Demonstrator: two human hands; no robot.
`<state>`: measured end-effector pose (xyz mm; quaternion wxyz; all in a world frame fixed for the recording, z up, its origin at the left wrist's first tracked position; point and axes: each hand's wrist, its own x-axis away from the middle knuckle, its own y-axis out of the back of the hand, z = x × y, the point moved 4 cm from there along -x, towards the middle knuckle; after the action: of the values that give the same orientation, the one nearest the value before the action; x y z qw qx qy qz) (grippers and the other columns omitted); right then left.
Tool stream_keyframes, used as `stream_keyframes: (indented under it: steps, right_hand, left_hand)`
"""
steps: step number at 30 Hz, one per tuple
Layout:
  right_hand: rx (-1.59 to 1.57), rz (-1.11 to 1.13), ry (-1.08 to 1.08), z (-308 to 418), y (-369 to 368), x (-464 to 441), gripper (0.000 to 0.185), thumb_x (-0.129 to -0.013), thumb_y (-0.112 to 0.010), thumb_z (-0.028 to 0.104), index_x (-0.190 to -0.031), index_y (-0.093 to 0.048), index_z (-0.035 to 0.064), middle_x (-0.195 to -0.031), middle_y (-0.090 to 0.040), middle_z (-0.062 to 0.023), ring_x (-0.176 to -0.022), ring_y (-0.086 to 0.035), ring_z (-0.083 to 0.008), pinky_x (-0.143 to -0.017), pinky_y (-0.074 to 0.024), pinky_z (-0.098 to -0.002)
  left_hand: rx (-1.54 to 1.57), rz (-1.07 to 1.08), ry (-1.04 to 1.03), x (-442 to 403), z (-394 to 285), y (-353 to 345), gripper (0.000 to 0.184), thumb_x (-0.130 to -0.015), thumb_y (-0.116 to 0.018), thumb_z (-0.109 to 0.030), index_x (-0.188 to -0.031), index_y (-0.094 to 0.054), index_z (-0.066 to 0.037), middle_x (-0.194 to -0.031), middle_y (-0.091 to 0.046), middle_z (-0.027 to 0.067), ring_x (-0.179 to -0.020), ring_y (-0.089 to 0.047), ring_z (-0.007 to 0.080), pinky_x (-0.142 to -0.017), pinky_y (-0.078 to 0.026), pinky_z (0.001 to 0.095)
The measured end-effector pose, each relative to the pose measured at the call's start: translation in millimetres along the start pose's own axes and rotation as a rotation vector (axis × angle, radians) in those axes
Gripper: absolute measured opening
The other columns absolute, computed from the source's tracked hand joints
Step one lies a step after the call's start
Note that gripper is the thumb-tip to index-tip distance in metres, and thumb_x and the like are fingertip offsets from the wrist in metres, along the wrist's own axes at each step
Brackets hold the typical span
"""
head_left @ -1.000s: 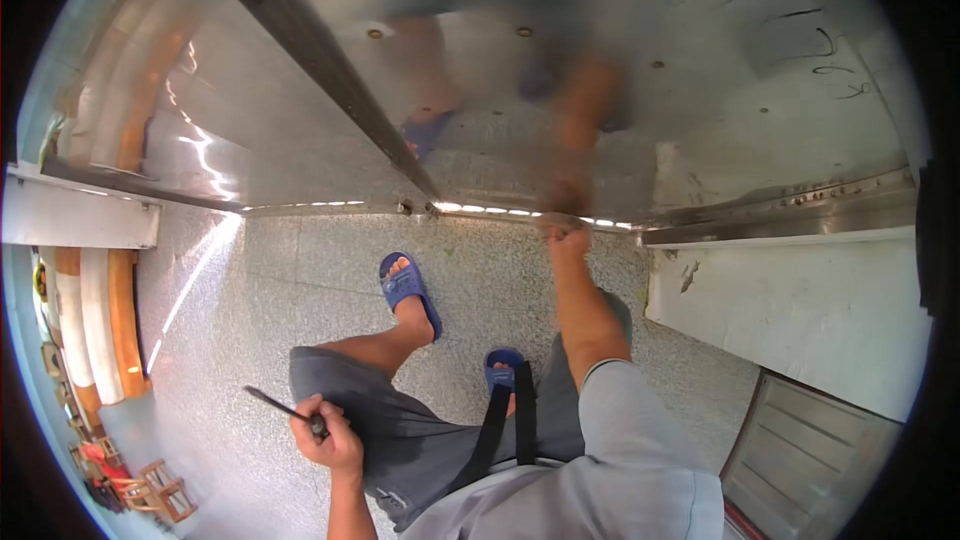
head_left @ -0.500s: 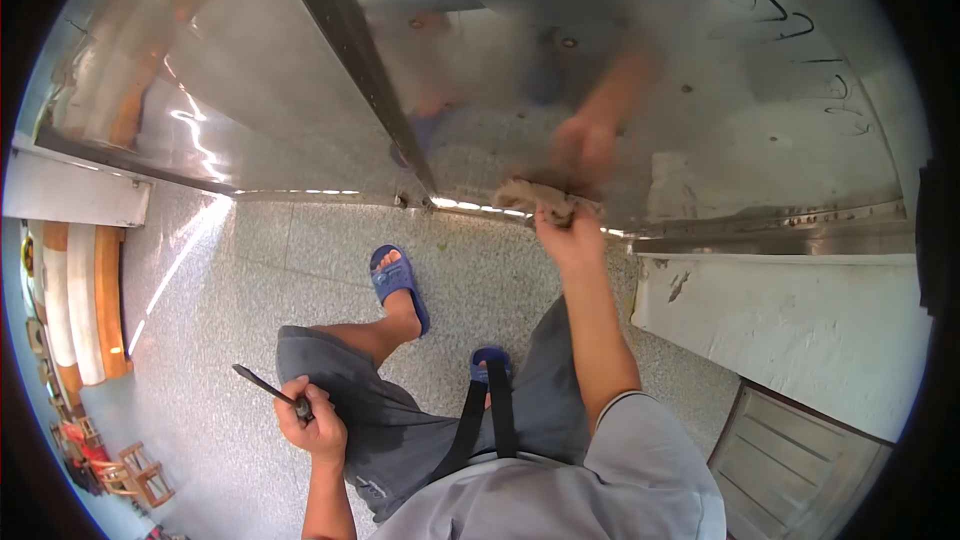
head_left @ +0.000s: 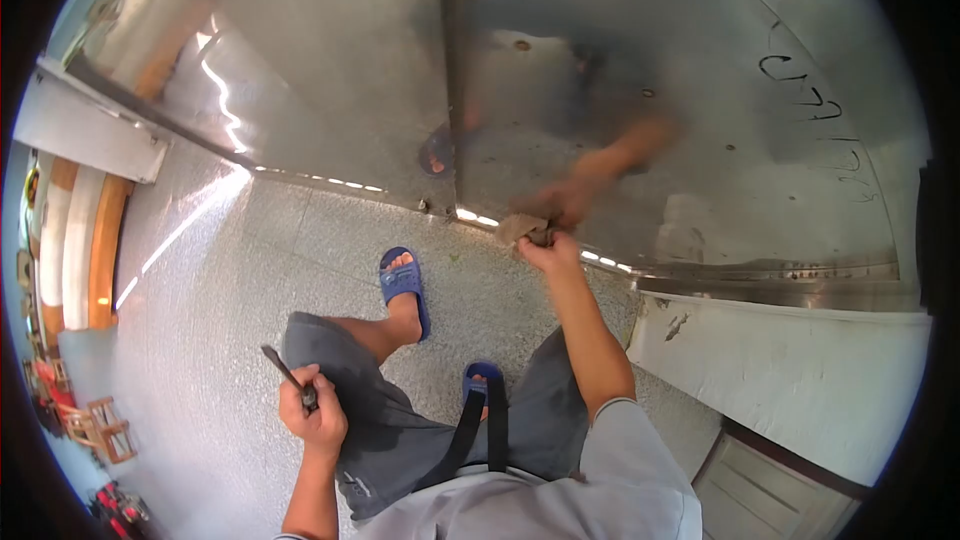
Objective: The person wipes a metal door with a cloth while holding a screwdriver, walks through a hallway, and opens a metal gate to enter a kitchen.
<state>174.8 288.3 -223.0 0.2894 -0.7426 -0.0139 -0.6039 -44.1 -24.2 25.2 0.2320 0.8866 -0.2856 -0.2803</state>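
Note:
My right hand (head_left: 552, 254) is closed around a crumpled grey-brown rag (head_left: 520, 228), held against the bottom of the right shiny metal door panel (head_left: 690, 175). The hand's blurred reflection shows in the metal. Near my left knee, my left hand (head_left: 314, 414) grips a slim dark screwdriver-like tool (head_left: 283, 366), its shaft pointing up and to the left, away from the door. My fingers hide most of its handle. A vertical seam (head_left: 453, 70) parts the right panel from the left metal panel (head_left: 340, 60).
Speckled floor (head_left: 300, 240) lies under my blue slippers (head_left: 403, 280). A white ledge (head_left: 780, 360) runs along the right, above a grey panelled door (head_left: 770, 490). At far left are a wooden chair (head_left: 100, 428) and a shorter white ledge (head_left: 90, 125).
My view has turned, so the door panels appear shifted and tilted. My right hand and the rag have moved left along the door's bottom edge. The left hand's tool points more upward.

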Motion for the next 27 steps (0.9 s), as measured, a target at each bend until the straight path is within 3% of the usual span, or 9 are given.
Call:
stream_keyframes:
  steps: [3, 6, 9, 11, 14, 17, 19, 23, 27]
  right_hand:
    - [-0.022, 0.215, -0.222, -30, -40, 93, 0.033, -0.092, -0.032, 0.015, -0.121, -0.045, 0.0041, -0.121, -0.049, -0.0148, -0.114, -0.047, -0.0278, -0.098, -0.039, -0.0412]
    - [0.05, 0.331, -0.128, -47, -49, 91, 0.031, -0.093, -0.035, 0.014, -0.118, -0.046, 0.0, -0.121, -0.05, -0.0147, -0.113, -0.047, -0.0274, -0.099, -0.0384, -0.0413]
    - [0.107, 0.274, -0.059, -66, -47, 36, 0.028, -0.094, -0.037, 0.015, -0.115, -0.048, 0.0007, -0.118, -0.052, -0.0141, -0.11, -0.05, -0.0268, -0.096, -0.0408, -0.0425]
    - [0.075, 0.176, -0.037, -74, -25, -25, 0.027, -0.094, -0.037, 0.015, -0.114, -0.049, 0.0015, -0.116, -0.054, -0.0133, -0.109, -0.051, -0.0264, -0.095, -0.0421, -0.0433]
    - [0.127, 0.089, -0.1, -77, 10, -121, 0.028, -0.094, -0.035, 0.019, -0.113, -0.052, 0.0096, -0.113, -0.056, -0.0087, -0.107, -0.052, -0.0228, -0.09, -0.0433, -0.0422]
    - [0.134, 0.161, 0.076, -76, 15, -142, 0.028, -0.093, -0.035, 0.021, -0.113, -0.052, 0.0103, -0.111, -0.057, -0.0075, -0.102, -0.055, -0.023, -0.086, -0.0441, -0.0418]
    - [0.24, -0.03, -0.016, -86, -1, -85, 0.027, -0.095, -0.035, 0.021, -0.112, -0.051, 0.0066, -0.111, -0.057, -0.0082, -0.105, -0.054, -0.0248, -0.089, -0.0449, -0.0435]
    - [0.222, 0.034, -0.197, -100, -38, 13, 0.028, -0.094, -0.036, 0.023, -0.111, -0.051, 0.0059, -0.111, -0.057, -0.0083, -0.106, -0.054, -0.0255, -0.091, -0.0434, -0.0445]
    - [0.296, 0.426, -0.331, -102, -67, 98, 0.029, -0.093, -0.04, 0.025, -0.109, -0.052, 0.005, -0.11, -0.058, -0.0099, -0.101, -0.055, -0.026, -0.09, -0.0445, -0.0442]
  left_hand:
    - [0.007, 0.028, -0.021, -2, -2, 0, 0.01, -0.085, -0.05, 0.002, -0.094, -0.053, 0.0, -0.062, -0.051, 0.0032, -0.048, -0.045, 0.0054, -0.044, -0.035, 0.0178]
    - [-0.003, 0.018, -0.04, -2, 0, -2, 0.01, -0.085, -0.05, 0.002, -0.094, -0.053, 0.0, -0.062, -0.051, 0.0028, -0.047, -0.045, 0.0054, -0.044, -0.035, 0.0178]
    - [-0.086, 0.019, -0.056, 0, 2, -2, 0.01, -0.085, -0.05, 0.001, -0.095, -0.053, 0.0, -0.061, -0.051, 0.0023, -0.047, -0.045, 0.0054, -0.044, -0.035, 0.0179]
    - [0.004, 0.02, 0.126, 5, 5, 0, 0.013, -0.078, -0.053, 0.006, -0.089, -0.056, 0.0, -0.069, -0.055, 0.0073, -0.056, -0.053, 0.0123, -0.052, -0.041, 0.0238]
    - [-0.041, 0.018, 0.071, 7, 4, 3, 0.013, -0.078, -0.053, 0.007, -0.089, -0.056, 0.0, -0.069, -0.055, 0.0074, -0.055, -0.053, 0.0125, -0.051, -0.041, 0.0238]
    - [-0.093, -0.001, -0.066, 6, 3, 3, 0.009, -0.085, -0.051, 0.001, -0.093, -0.052, 0.0, -0.062, -0.052, 0.0029, -0.048, -0.046, 0.0058, -0.044, -0.036, 0.0184]
    - [-0.034, -0.005, -0.005, 4, -1, 2, 0.01, -0.084, -0.051, 0.002, -0.095, -0.052, 0.0, -0.062, -0.052, 0.0033, -0.048, -0.046, 0.0061, -0.044, -0.036, 0.0185]
    - [-0.015, 0.005, 0.018, 3, 1, 1, 0.012, -0.08, -0.053, 0.004, -0.092, -0.055, 0.001, -0.064, -0.054, 0.0053, -0.052, -0.05, 0.0104, -0.048, -0.038, 0.0222]
    - [-0.021, -0.004, 0.029, 3, 3, -2, 0.013, -0.076, -0.057, 0.005, -0.089, -0.059, 0.001, -0.067, -0.056, 0.0075, -0.054, -0.053, 0.0155, -0.051, -0.04, 0.0262]
